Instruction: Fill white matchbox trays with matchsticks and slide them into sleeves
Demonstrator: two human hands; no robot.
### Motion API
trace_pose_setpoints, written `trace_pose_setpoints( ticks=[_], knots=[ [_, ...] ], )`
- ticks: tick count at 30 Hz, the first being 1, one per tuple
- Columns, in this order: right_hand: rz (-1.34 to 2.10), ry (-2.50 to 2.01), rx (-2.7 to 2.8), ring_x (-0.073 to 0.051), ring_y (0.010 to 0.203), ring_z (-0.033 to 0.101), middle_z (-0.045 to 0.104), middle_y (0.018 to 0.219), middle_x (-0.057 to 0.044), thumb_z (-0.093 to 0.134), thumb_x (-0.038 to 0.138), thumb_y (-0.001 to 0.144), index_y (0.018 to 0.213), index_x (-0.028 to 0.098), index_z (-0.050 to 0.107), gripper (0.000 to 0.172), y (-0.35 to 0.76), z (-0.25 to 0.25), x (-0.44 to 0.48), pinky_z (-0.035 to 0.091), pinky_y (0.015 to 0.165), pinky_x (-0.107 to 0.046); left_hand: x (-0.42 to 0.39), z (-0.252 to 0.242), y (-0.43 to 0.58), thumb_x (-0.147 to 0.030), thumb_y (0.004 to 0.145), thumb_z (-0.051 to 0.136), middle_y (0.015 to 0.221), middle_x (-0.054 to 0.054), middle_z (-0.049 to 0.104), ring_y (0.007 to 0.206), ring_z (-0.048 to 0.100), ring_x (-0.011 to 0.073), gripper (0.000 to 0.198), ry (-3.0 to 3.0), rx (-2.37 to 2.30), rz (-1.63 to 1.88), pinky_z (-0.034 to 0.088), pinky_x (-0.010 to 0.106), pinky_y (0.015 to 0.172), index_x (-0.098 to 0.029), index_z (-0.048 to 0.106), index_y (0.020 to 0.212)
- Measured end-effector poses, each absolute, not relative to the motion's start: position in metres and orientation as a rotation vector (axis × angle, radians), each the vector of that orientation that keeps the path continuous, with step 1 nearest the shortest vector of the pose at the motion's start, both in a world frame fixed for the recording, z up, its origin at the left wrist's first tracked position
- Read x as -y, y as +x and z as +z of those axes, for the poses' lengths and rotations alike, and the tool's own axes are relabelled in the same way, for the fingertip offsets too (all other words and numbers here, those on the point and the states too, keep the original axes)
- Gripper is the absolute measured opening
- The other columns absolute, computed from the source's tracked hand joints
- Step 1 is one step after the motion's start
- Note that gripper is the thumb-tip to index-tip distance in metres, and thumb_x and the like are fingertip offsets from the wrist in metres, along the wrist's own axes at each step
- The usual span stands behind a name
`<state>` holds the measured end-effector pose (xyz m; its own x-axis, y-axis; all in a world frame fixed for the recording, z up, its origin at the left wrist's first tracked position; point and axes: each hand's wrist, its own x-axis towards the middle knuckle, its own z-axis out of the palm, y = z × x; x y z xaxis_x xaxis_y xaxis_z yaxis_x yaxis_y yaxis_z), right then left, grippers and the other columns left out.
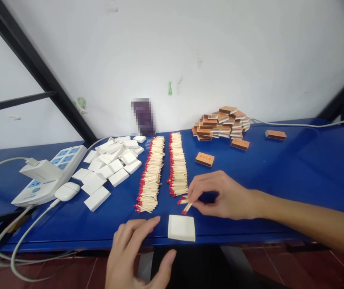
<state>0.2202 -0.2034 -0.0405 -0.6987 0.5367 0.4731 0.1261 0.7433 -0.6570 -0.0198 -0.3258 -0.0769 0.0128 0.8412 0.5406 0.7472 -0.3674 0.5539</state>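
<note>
My right hand [220, 196] pinches a few red-tipped matches [186, 206] at the near end of the right match row [178, 164], just above an empty white inner tray [182, 228] near the table's front edge. A second row of matches [151, 174] lies to the left. My left hand [135, 251] hovers at the front edge left of the tray, fingers spread, holding nothing.
A heap of white inner trays [111, 162] lies left of the rows. Orange matchbox sleeves [222, 122] are piled at the back, with loose ones [204, 159] nearby. A white power strip [49, 172], earbud case [67, 191] and cables occupy the blue table's [295, 172] left end.
</note>
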Motion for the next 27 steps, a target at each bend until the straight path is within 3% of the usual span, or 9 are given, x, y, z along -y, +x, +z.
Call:
trace_pose_setpoints(
  ticks=[3, 5, 10, 15, 23, 27],
  knots=[
    [0.857, -0.425, 2.281, -0.011, 0.075, 0.068, 0.075, 0.088, -0.005, 0.064, 0.007, 0.084, 0.085, 0.016, 0.07, 0.011, 0.216, -0.04, 0.213, 0.054, 0.069, -0.02, 0.322, -0.082, -0.021, -0.039, 0.08, 0.077, 0.098, 0.002, 0.065, 0.086, 0.062, 0.0239, 0.057, 2.335, -1.726, 1.067, 0.05, 0.037, 0.077, -0.031, 0.058, 0.134],
    [0.834, -0.363, 2.329, -0.012, 0.077, 0.068, 0.076, 0.088, -0.005, 0.064, 0.007, 0.086, 0.086, 0.015, 0.071, 0.011, 0.213, -0.042, 0.218, 0.054, 0.07, -0.02, 0.321, -0.084, -0.017, -0.039, 0.08, 0.077, 0.094, 0.002, 0.064, 0.081, 0.061, 0.023, 0.061, 2.412, -1.743, 1.016, 0.048, 0.036, 0.074, -0.031, 0.057, 0.137],
    [0.636, -0.22, 2.38, -0.014, 0.085, 0.071, 0.078, 0.094, -0.007, 0.06, 0.009, 0.094, 0.097, 0.015, 0.071, 0.013, 0.212, -0.046, 0.225, 0.053, 0.081, -0.026, 0.317, -0.086, -0.011, -0.037, 0.086, 0.073, 0.091, 0.0, 0.064, 0.079, 0.06, 0.0214, 0.04, 2.44, -1.775, 1.015, 0.041, 0.034, 0.072, -0.03, 0.063, 0.125],
    [0.495, -0.194, 2.448, -0.014, 0.087, 0.071, 0.078, 0.096, -0.007, 0.057, 0.013, 0.099, 0.1, 0.016, 0.069, 0.013, 0.212, -0.046, 0.226, 0.052, 0.083, -0.029, 0.316, -0.087, -0.005, -0.035, 0.087, 0.073, 0.077, -0.003, 0.06, 0.07, 0.055, 0.0199, 0.025, 2.329, -1.809, 1.052, 0.034, 0.035, 0.069, -0.026, 0.063, 0.109],
    [0.511, -0.202, 2.438, -0.013, 0.086, 0.068, 0.077, 0.093, -0.005, 0.059, 0.011, 0.097, 0.097, 0.015, 0.068, 0.01, 0.208, -0.052, 0.221, 0.049, 0.083, -0.028, 0.315, -0.087, 0.002, -0.047, 0.091, 0.072, 0.071, -0.004, 0.058, 0.065, 0.053, 0.0198, 0.024, 2.232, -1.806, 1.205, 0.035, 0.034, 0.066, -0.027, 0.064, 0.103],
    [0.564, -0.275, 2.448, -0.01, 0.078, 0.066, 0.077, 0.088, 0.0, 0.06, 0.011, 0.097, 0.09, 0.018, 0.067, 0.012, 0.206, -0.048, 0.223, 0.044, 0.09, -0.032, 0.314, -0.087, 0.003, -0.042, 0.09, 0.074, 0.084, -0.002, 0.062, 0.075, 0.057, 0.0213, 0.022, 2.184, -1.734, 1.258, 0.039, 0.034, 0.07, -0.028, 0.062, 0.102]
  ],
)
